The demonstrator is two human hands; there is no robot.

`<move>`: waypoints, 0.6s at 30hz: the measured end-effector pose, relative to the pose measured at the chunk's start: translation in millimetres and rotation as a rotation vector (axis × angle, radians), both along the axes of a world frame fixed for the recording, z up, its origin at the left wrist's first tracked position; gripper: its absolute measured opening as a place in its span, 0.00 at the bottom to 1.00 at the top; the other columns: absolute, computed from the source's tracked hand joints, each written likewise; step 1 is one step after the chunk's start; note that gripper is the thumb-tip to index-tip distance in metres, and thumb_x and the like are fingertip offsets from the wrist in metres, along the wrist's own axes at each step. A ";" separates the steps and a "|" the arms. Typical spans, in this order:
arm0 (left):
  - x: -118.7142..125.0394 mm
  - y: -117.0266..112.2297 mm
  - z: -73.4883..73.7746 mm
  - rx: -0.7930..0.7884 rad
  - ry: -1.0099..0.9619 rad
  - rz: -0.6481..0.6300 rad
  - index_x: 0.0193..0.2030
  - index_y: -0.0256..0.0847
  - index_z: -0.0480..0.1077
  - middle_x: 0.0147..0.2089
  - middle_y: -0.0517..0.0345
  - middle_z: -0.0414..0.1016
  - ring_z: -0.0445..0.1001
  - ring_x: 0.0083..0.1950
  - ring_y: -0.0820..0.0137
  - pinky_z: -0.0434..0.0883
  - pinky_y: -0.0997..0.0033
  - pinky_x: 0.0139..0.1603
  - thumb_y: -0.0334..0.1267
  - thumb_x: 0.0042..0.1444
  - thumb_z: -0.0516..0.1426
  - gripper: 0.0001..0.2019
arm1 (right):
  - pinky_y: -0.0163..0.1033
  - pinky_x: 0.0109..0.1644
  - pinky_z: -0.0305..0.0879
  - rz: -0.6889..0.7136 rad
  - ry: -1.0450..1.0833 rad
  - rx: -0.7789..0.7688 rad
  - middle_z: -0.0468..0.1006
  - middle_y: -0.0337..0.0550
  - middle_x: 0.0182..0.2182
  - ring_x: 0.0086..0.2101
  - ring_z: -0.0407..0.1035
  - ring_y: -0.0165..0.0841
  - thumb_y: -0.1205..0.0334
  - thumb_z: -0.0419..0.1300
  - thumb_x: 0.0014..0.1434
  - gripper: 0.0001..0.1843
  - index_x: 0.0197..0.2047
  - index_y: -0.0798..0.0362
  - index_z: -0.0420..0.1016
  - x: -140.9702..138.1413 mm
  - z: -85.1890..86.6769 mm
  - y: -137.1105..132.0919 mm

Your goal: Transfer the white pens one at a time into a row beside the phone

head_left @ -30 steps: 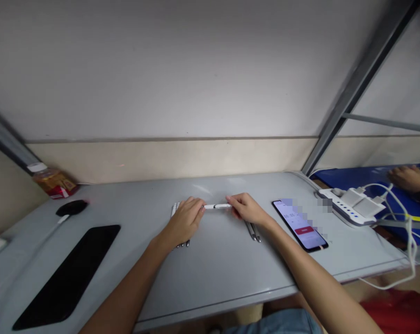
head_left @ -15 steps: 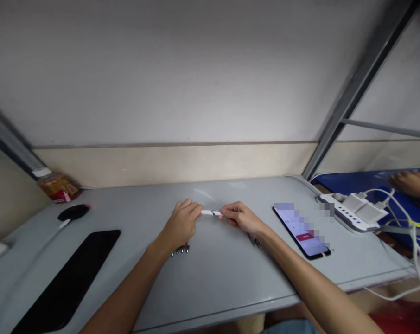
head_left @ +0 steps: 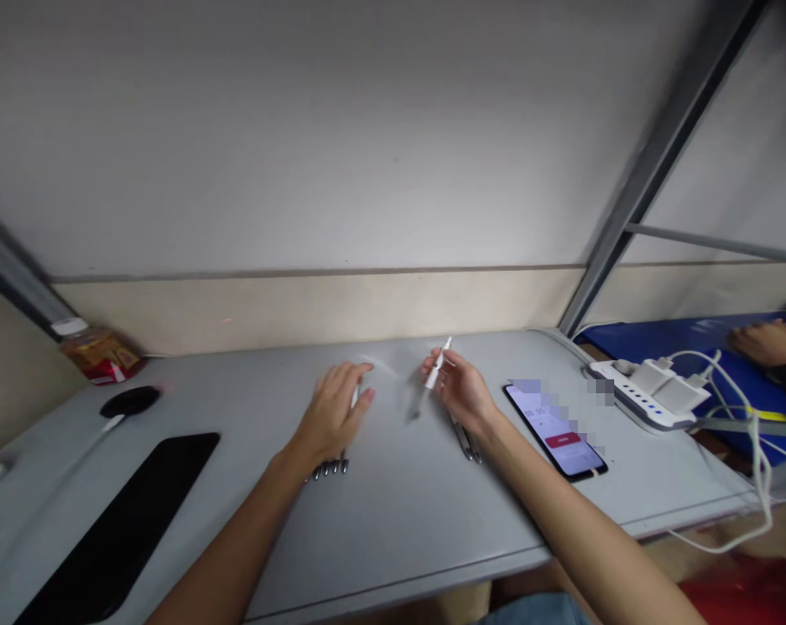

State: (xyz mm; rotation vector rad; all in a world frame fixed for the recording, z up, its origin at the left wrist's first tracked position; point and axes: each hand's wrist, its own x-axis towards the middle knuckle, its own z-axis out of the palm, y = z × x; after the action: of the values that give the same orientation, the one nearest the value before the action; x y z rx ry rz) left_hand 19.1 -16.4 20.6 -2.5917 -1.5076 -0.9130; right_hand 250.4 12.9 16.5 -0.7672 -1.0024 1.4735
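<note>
My right hand (head_left: pixel 459 389) pinches a white pen (head_left: pixel 438 367), lifted off the grey table (head_left: pixel 399 495) and tilted up toward the wall. My left hand (head_left: pixel 334 412) hovers low over a row of several white pens (head_left: pixel 329 468), whose dark tips stick out beneath the wrist. Its fingers are loosely curled and apart, and something small and white shows by the fingertips; I cannot make out what it is. Two more pens (head_left: pixel 466 442) lie under my right wrist.
A lit phone (head_left: pixel 558 431) lies right of my right hand. A white power strip (head_left: pixel 640 395) with chargers and cables sits at the far right. A black pad (head_left: pixel 116 525), a black round object (head_left: pixel 129 402) and a jar (head_left: pixel 100 353) are at left. Another person's hand (head_left: pixel 767 340) rests on a blue surface.
Both hands held one white pen level between them. Now the hands have parted: the right carries the pen up and tilts it, the left has let go and dropped over the pen row.
</note>
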 end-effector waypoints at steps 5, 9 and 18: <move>-25.3 17.1 -6.8 -0.047 0.122 0.232 0.48 0.43 0.66 0.50 0.50 0.68 0.64 0.52 0.57 0.61 0.53 0.51 0.45 0.61 0.48 0.14 | 0.27 0.16 0.42 0.102 0.299 -0.085 0.56 0.30 0.20 0.16 0.46 0.23 0.57 0.56 0.60 0.13 0.49 0.43 0.62 15.0 0.0 5.4; -26.9 18.2 -10.4 -0.146 0.173 0.226 0.50 0.44 0.66 0.53 0.50 0.66 0.63 0.54 0.57 0.63 0.55 0.50 0.46 0.59 0.50 0.16 | 0.26 0.17 0.34 0.143 0.349 -0.057 0.53 0.28 0.19 0.16 0.41 0.22 0.60 0.57 0.60 0.14 0.48 0.39 0.61 18.4 -0.1 4.8; -17.9 15.1 -24.4 -0.229 0.188 0.167 0.53 0.47 0.63 0.56 0.52 0.65 0.62 0.58 0.57 0.60 0.51 0.54 0.41 0.57 0.49 0.17 | 0.26 0.17 0.35 0.153 0.302 -0.023 0.53 0.29 0.20 0.16 0.42 0.22 0.60 0.57 0.60 0.16 0.51 0.38 0.61 22.1 -1.0 8.3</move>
State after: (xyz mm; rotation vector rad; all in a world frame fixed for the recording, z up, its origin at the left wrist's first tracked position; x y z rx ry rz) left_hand 1.1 -1.3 -3.7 -2.5562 -1.8339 -0.4918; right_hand 272.5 21.2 15.5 -0.4725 -0.8279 1.6776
